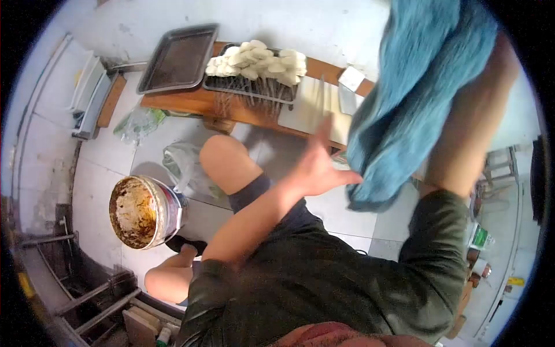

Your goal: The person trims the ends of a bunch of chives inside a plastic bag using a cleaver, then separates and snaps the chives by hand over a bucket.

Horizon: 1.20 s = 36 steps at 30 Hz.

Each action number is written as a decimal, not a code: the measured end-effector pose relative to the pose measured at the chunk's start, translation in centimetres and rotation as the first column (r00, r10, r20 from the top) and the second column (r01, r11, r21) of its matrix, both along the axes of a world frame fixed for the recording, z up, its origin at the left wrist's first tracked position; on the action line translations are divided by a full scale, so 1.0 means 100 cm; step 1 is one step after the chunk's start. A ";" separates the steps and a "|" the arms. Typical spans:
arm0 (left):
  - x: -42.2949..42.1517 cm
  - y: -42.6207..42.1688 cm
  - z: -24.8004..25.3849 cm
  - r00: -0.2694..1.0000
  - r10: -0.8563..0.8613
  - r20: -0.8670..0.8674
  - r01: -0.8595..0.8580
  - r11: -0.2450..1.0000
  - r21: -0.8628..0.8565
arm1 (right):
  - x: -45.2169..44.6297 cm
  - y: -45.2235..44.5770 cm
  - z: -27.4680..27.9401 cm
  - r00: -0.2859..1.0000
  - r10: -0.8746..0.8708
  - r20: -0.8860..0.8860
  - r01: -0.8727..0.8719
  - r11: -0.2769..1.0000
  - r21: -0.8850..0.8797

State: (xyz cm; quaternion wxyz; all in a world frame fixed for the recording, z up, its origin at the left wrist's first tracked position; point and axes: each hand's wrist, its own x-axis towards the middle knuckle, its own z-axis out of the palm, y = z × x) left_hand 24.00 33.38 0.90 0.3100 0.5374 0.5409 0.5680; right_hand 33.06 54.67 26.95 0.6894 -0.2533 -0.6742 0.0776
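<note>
Blue, fuzzy cloth point(399, 104) at the raised right forearm point(471, 124); handling it seems the step in hand
Right hand hidden, so its grip cannot be told; bare left hand point(315, 168) spread, thumb at the cloth's lower edge, contact unclear; gripping there would call for thumb and fingers meeting; beyond, pale oval pieces point(257, 61) piled on a dark rectangular tray point(254, 94), atop a brown wooden bench point(167, 104).

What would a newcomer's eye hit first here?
First, the big blue towel hanging at upper right, with the open left hand beside its lower end. Next, the pile of white pieces at the dark tray on the wooden bench, top centre. Then the bucket, its inside smeared brown and yellow, on the floor at left.
</note>
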 end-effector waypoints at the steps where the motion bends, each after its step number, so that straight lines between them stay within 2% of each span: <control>1: 0.016 0.008 -0.002 0.976 -0.197 0.092 0.206 0.973 -0.102 | 0.000 -0.013 -0.014 0.999 -0.027 0.034 0.027 1.000 0.006; 2: 0.031 0.016 -0.003 0.914 -0.359 0.189 0.394 0.896 -0.204 | 0.000 -0.025 -0.030 0.994 -0.071 0.077 0.071 0.997 0.004; 3: 0.048 0.008 -0.010 0.897 -0.393 0.203 0.423 0.897 -0.130 | 0.002 -0.032 -0.048 0.986 -0.100 0.131 0.104 0.994 -0.024; 4: 0.066 -0.002 -0.016 0.877 -0.431 0.215 0.451 0.891 -0.054 | 0.005 -0.041 -0.068 0.981 -0.068 0.183 0.091 0.988 -0.123; 5: 0.070 -0.010 -0.025 0.930 -0.330 0.160 0.302 0.937 0.177 | 0.005 -0.044 -0.090 0.845 0.462 -0.270 -0.535 0.716 -0.449; 6: 0.063 -0.018 -0.025 0.865 -0.351 0.358 0.382 0.924 -0.017 | 0.018 -0.037 -0.114 0.850 0.438 -0.293 -0.520 0.610 -0.598; 7: 0.054 -0.027 -0.021 0.771 -0.290 0.567 0.456 0.873 -0.173 | 0.032 -0.025 -0.141 0.899 0.390 -0.198 -0.405 0.569 -0.716; 8: 0.045 -0.033 -0.012 0.768 -0.329 0.550 0.415 0.909 -0.037 | 0.044 -0.019 -0.169 0.841 0.505 -0.197 -0.452 0.455 -0.767; 9: 0.033 -0.038 0.002 0.781 -0.361 0.509 0.360 0.927 0.104 | 0.052 -0.031 -0.174 0.847 0.518 -0.121 -0.345 0.360 -0.867; 10: 0.024 -0.046 0.026 0.868 -0.307 0.390 0.251 0.950 0.188 | 0.071 -0.020 -0.193 0.832 0.553 -0.030 -0.239 0.310 -0.920; 11: 0.013 -0.051 0.050 0.936 -0.242 0.255 0.172 0.948 0.269 | 0.079 -0.019 -0.203 0.823 0.567 0.016 -0.172 0.276 -0.946; 13: -0.001 -0.059 0.073 0.992 -0.122 0.013 0.107 0.917 0.383 | 0.133 0.071 -0.289 0.788 0.613 0.055 -0.173 0.306 -0.936; 14: -0.002 -0.057 0.082 0.992 -0.128 0.019 0.103 0.865 0.492 | 0.115 0.083 -0.305 0.788 0.611 0.069 -0.173 0.328 -0.929; 16: -0.009 -0.055 0.093 0.982 -0.188 -0.014 0.152 0.742 0.653 | 0.044 0.043 -0.293 0.778 0.623 0.078 -0.184 0.345 -0.920; 19: -0.027 -0.049 0.101 0.993 -0.100 -0.069 0.121 0.727 0.676 | -0.026 -0.005 -0.275 0.739 0.671 0.054 -0.254 0.352 -0.901; 23: -0.055 -0.040 0.129 0.983 0.184 -0.025 -0.101 0.647 0.755 | -0.093 -0.054 -0.254 0.640 0.768 0.007 -0.382 0.327 -0.864; 25: -0.078 -0.041 0.150 0.925 0.377 0.042 -0.245 0.512 0.823 | -0.123 -0.082 -0.244 0.573 0.819 -0.007 -0.438 0.299 -0.848; 27: -0.099 -0.044 0.166 0.868 0.491 0.071 -0.303 0.412 0.859 | -0.142 -0.103 -0.237 0.526 0.850 -0.032 -0.477 0.263 -0.839; 29: -0.119 -0.061 0.174 0.838 0.545 0.036 -0.324 0.443 0.836 | -0.159 -0.120 -0.231 0.479 0.876 -0.057 -0.514 0.227 -0.827; 31: -0.132 -0.096 0.168 0.839 0.544 -0.003 -0.439 0.681 0.586 | -0.173 -0.142 -0.229 0.423 0.902 -0.085 -0.544 0.177 -0.820; 32: -0.123 -0.124 0.173 0.829 0.553 0.079 -0.462 0.599 0.654 | -0.179 -0.153 -0.227 0.393 0.914 -0.098 -0.559 0.153 -0.815; 33: -0.119 -0.150 0.175 0.831 0.546 0.106 -0.495 0.639 0.589 | -0.184 -0.165 -0.224 0.363 0.925 -0.113 -0.568 0.123 -0.814; 35: -0.114 -0.194 0.162 0.831 0.524 0.184 -0.556 0.778 0.292 | -0.190 -0.188 -0.222 0.308 0.942 -0.132 -0.576 0.074 -0.814; 36: -0.113 -0.209 0.148 0.792 0.558 0.247 -0.606 0.767 0.209 | -0.192 -0.199 -0.222 0.281 0.948 -0.149 -0.580 0.044 -0.814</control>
